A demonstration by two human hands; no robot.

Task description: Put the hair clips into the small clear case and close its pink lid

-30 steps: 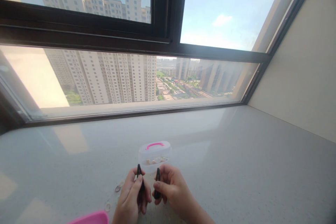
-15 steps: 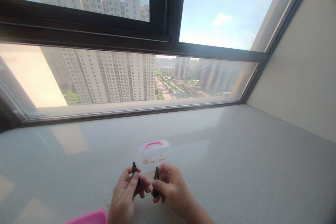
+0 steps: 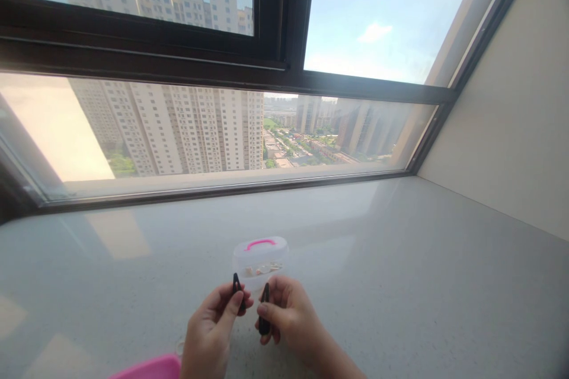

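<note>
My left hand (image 3: 212,327) pinches a small black hair clip (image 3: 236,284) upright between thumb and fingers. My right hand (image 3: 288,315) grips a second black hair clip (image 3: 265,301), also upright, a few centimetres to the right of the first. Both hands hover low over the pale stone sill (image 3: 400,260), close to my body. Just behind the clips stands a small clear plastic box (image 3: 260,257) with a pink handle on its lid and small pale items inside.
A pink object (image 3: 151,367) pokes in at the bottom edge, left of my left hand. A small clear ring (image 3: 179,346) lies on the sill beside it. A large dark-framed window (image 3: 284,77) runs along the back, and a beige wall (image 3: 511,130) closes the right side.
My left hand tilted its clip leftward and lowered it, then brought it back upright near the right clip. The right hand barely moved. The view dropped slightly.
</note>
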